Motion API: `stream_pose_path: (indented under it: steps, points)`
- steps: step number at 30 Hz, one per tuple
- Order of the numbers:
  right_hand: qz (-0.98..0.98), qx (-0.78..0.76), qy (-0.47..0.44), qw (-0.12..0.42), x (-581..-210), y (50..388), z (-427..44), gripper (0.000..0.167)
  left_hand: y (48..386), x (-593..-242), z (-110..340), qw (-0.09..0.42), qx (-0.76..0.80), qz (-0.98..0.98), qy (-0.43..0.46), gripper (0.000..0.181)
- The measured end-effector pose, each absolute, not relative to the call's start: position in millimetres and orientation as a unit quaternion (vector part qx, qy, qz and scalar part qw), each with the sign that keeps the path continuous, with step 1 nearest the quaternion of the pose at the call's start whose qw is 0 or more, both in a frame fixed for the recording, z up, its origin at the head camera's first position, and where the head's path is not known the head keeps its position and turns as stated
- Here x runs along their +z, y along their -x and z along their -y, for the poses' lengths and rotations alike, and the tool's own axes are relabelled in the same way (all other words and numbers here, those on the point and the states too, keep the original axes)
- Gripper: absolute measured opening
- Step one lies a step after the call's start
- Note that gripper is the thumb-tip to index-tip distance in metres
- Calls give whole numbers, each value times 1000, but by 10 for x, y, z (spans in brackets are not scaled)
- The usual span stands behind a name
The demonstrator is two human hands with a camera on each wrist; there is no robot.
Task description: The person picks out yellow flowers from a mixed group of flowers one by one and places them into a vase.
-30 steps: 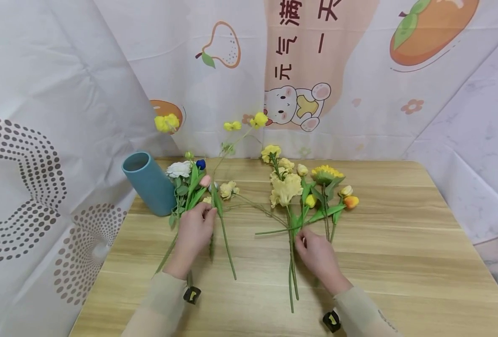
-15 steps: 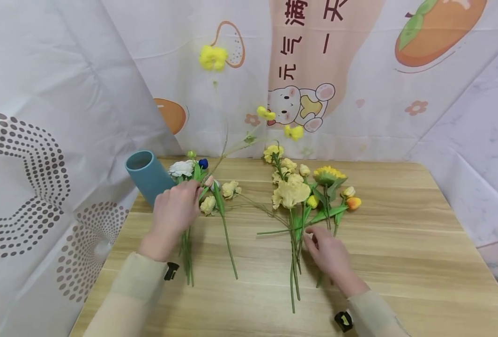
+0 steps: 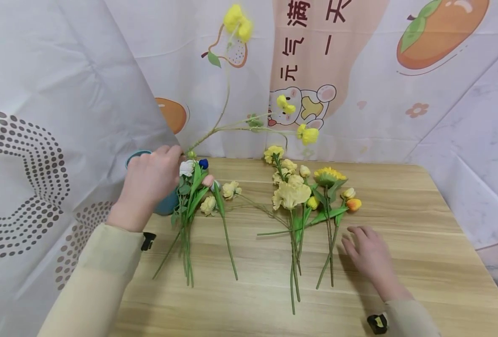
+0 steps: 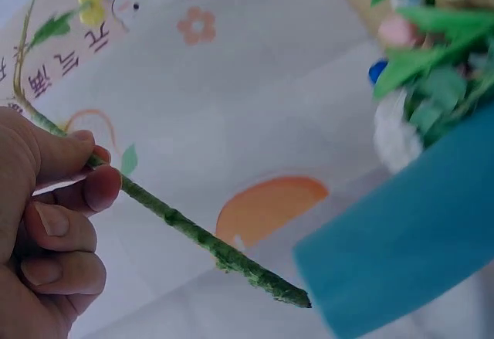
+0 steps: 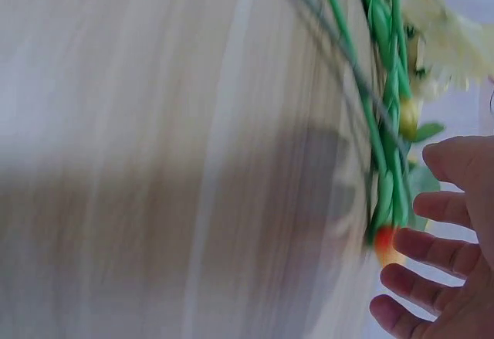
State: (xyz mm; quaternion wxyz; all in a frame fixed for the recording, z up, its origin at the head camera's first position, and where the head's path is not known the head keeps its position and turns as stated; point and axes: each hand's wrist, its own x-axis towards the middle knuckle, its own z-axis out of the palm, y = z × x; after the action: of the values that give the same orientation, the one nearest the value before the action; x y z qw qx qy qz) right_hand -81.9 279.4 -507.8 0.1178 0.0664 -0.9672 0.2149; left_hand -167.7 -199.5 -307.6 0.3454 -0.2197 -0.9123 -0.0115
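My left hand point(image 3: 151, 181) pinches the green stem of a branching artificial flower point(image 3: 220, 127) with small yellow blooms, raised in front of the curtain. In the left wrist view, the stem's bare lower end point(image 4: 266, 279) appears beside the mouth of the blue vase point(image 4: 409, 235); whether they touch, I cannot tell. My left hand hides much of the vase in the head view. My right hand point(image 3: 368, 256), holding nothing, is over the table to the right of an orange-yellow tulip point(image 3: 353, 204), its fingers spread in the right wrist view.
Beside the vase lie a white flower point(image 3: 187, 168), a blue bud point(image 3: 204, 164) and a pink tulip point(image 3: 208, 180). Pale yellow blooms point(image 3: 291, 193) and a sunflower point(image 3: 328, 176) lie in the right-hand bunch. A printed curtain point(image 3: 232, 103) hangs behind the wooden table point(image 3: 249, 295).
My left hand has lifted the yellow flower from among the left-hand flowers and carried it left and up to the vase. My right hand has drawn away rightward from the right-hand stems.
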Motion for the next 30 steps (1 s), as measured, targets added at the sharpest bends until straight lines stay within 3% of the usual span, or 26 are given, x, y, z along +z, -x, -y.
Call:
stream_pose_path:
  steps: [8,22,30]
  points:
    - [978,199,-30,48,-5085,734,-2953,46,1862,-2983,2172,308,-14,929,205,10]
    - [977,189,-43,83,-5191,658,-3024,41,1948,-2915,2269,323,-8,920,224,15]
    - [978,192,-41,75,-5193,655,-3038,42,2004,-2964,2359,210,-16,962,175,16]
